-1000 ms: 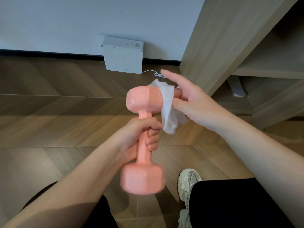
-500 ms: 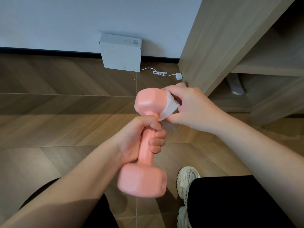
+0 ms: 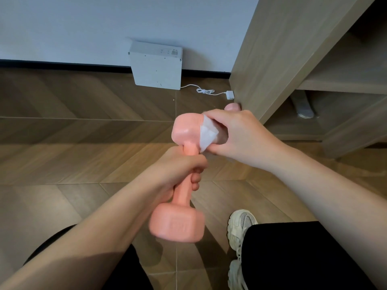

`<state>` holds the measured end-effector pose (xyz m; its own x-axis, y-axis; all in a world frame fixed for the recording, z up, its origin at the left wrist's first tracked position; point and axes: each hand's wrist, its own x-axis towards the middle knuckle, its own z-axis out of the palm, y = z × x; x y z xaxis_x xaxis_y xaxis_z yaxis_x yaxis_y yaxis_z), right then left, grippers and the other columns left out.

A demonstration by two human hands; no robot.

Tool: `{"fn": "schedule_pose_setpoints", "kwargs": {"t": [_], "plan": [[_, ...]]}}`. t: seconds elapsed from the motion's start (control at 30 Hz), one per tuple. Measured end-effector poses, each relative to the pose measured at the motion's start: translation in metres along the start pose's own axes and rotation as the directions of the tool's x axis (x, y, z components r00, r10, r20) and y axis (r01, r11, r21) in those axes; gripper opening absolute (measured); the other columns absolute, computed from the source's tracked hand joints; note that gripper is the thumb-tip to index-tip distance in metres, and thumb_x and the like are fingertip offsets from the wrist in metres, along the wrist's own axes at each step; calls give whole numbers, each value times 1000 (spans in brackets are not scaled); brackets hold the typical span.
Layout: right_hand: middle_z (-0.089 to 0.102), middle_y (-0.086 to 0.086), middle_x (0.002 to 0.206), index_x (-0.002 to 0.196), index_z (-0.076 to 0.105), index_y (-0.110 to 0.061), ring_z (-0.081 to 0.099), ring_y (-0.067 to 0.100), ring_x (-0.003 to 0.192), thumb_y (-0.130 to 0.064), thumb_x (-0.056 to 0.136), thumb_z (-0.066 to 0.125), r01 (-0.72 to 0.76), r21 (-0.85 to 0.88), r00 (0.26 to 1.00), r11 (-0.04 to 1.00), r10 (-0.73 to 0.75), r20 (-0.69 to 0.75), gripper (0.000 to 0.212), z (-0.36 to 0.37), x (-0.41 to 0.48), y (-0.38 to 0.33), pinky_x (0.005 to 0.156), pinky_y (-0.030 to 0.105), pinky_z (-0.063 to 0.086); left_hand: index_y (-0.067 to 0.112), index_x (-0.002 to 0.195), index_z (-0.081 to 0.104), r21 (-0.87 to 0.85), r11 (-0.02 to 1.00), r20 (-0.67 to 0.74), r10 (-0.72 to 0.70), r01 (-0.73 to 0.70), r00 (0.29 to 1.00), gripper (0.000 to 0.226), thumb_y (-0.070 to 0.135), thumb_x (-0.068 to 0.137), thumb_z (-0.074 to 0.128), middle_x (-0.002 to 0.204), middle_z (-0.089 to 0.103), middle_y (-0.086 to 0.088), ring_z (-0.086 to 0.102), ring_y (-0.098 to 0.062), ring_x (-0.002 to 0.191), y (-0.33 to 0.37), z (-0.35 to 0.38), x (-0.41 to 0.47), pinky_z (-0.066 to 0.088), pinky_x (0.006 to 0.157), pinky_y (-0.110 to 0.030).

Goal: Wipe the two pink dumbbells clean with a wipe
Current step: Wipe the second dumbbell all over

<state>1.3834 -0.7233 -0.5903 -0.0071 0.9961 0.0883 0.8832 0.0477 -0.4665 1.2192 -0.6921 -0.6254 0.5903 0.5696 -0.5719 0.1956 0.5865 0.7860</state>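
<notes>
Left hand (image 3: 178, 170): closed in a fist round the handle, fingers wrapped from the far side, their tips showing on the right of the handle, thumb laid across them.
Pink dumbbell (image 3: 181, 195): held off the floor, tilted, with one head beyond the left hand and the other head on the near side of it.
Far head (image 3: 185, 130): just above the left fist; its right face was covered by the wipe and the right hand.
Near head (image 3: 178, 225): below the left fist, nearest the camera, blurred, free of both hands.
Right hand (image 3: 236, 135): fingers curled over the top of the far head, thumb under it, pinching the wipe against the head's right side.
Wipe (image 3: 206, 135): white, folded, caught between the right palm and the far head; one corner hung down beside the thumb, close above the left fist.
Pink rounded shape (image 3: 232, 106): just beyond the right hand's knuckles, against the cabinet's foot; mostly hidden, its kind could not be told.
Cabinet (image 3: 272, 49): wooden, open-shelved, beyond and to the right of the right hand.
White box (image 3: 157, 68): leaning on the wall, well beyond both hands.
Cable (image 3: 205, 91): white, running on the floor (image 3: 73, 132) from the box to the cabinet's foot.
Shoe (image 3: 240, 225): pale, on the floor under the right forearm.
</notes>
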Motion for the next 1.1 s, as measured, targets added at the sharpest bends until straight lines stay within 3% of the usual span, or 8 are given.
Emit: {"fn": "schedule_pose_setpoints", "kwargs": {"t": [0.17, 0.33, 0.43, 0.57, 0.7, 0.77, 0.97, 1.1], "plan": [[55, -25, 78, 117, 60, -28, 44, -21, 84, -32, 70, 74, 47, 60, 999, 997, -47, 4, 49, -2, 4, -1, 71, 9, 36, 17, 62, 39, -213, 967, 263, -80, 138, 962, 24, 1, 80, 46, 47, 32, 4, 28, -7, 33, 12, -8, -5, 29, 33, -18], [47, -12, 57, 80, 65, -17, 49, 7, 59, -23, 76, 67, -57, 103, 998, 993, 58, -10, 7, 2, 2, 10, 71, 28, 45, 15, 60, 43, -286, 949, 388, -9, 130, 922, 21, 16, 77, 55, 46, 30, 2, 28, -8, 31, 18, -14, -11, 27, 33, -17], [56, -22, 62, 76, 67, -23, 49, -3, 58, -27, 75, 81, -137, 417, 990, 899, 117, 73, 14, -2, -1, 16, 58, 12, 41, 14, 61, 47, -264, 964, 353, 89, 8, 931, 22, 22, 79, 58, 48, 34, 0, 32, -10, 33, 19, -12, -11, 31, 34, -18], [69, -17, 78, 80, 74, -36, 64, -1, 81, -21, 70, 84, -292, 590, 940, 753, 113, 321, 21, -7, -5, 28, 76, 17, 52, 14, 58, 52, -323, 939, 294, 219, -120, 930, 25, 19, 81, 60, 55, 42, -2, 41, -13, 44, 28, -18, -12, 36, 40, -21], [70, 0, 91, 91, 74, -15, 65, 10, 92, -17, 66, 84, -439, 648, 861, 623, 87, 501, 27, -3, -15, 29, 80, 18, 53, 11, 64, 51, -374, 902, 220, 312, -215, 924, 19, 19, 81, 55, 66, 46, -5, 49, -17, 59, 38, -31, -10, 42, 52, -25], [67, 13, 99, 102, 66, 1, 62, 16, 98, -18, 64, 79, -491, 679, 840, 546, 88, 536, 44, 1, -19, 22, 89, 24, 54, 12, 66, 51, -362, 896, 174, 336, -258, 925, 18, 20, 81, 56, 69, 49, -6, 52, -18, 65, 39, -35, -8, 45, 59, -26], [67, -11, 73, 84, 61, -12, 62, 0, 73, -10, 76, 66, -499, 754, 835, 426, 4, 550, 9, 27, -24, -17, 70, 14, 49, 10, 70, 50, -389, 886, 159, 334, -252, 929, 20, 24, 83, 54, 77, 52, -6, 56, -20, 76, 38, -32, -2, 44, 78, -32], [71, -3, 88, 94, 66, -11, 66, 5, 83, -5, 85, 70, -484, 760, 867, 433, 117, 485, 12, 48, -24, -35, 74, 17, 51, 8, 80, 57, -323, 922, 149, 272, -213, 951, 18, 17, 93, 49, 78, 57, -4, 57, -18, 81, 36, -25, 2, 44, 83, -30]]}}
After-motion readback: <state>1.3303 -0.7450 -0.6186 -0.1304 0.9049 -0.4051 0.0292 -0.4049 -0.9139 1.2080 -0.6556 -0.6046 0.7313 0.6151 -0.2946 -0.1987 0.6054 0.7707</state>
